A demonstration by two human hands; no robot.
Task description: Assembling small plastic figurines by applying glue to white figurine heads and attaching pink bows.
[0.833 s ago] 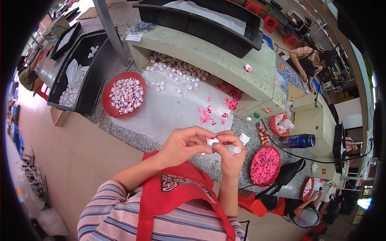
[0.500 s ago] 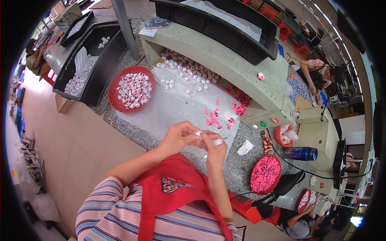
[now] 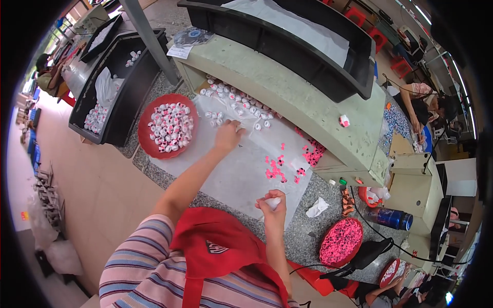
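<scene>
Reaching forward across the white sheet point(image 3: 241, 169) that is covering the granite tabletop point(image 3: 303, 241), the left hand point(image 3: 228, 136) is resting near the scattered small white caps point(image 3: 233, 97), its fingers curled down onto the sheet; whether they are pinching one of the caps I cannot tell, since the hand is hiding its own fingertips. The right hand point(image 3: 271, 204) is staying close to the body, near the front edge of the sheet, with its fingers closed around a small white piece point(image 3: 273, 202) that is showing between thumb and forefinger. A loose row of white caps is lying along the foot of the pale green raised shelf point(image 3: 287, 87), just beyond the left hand. To the left of that hand, a red round tray point(image 3: 146, 141) is holding many white caps with pink marks. Small pink pieces point(image 3: 280, 169) are lying scattered on the sheet between the two hands and a little to the right. A second red round tray point(image 3: 341, 242), filled with pink pieces, is sitting near the right hand on the tabletop's near side, and a crumpled white scrap point(image 3: 317, 208) is lying between them. A long black bin point(image 3: 308, 56) is sitting on top of the shelf.
</scene>
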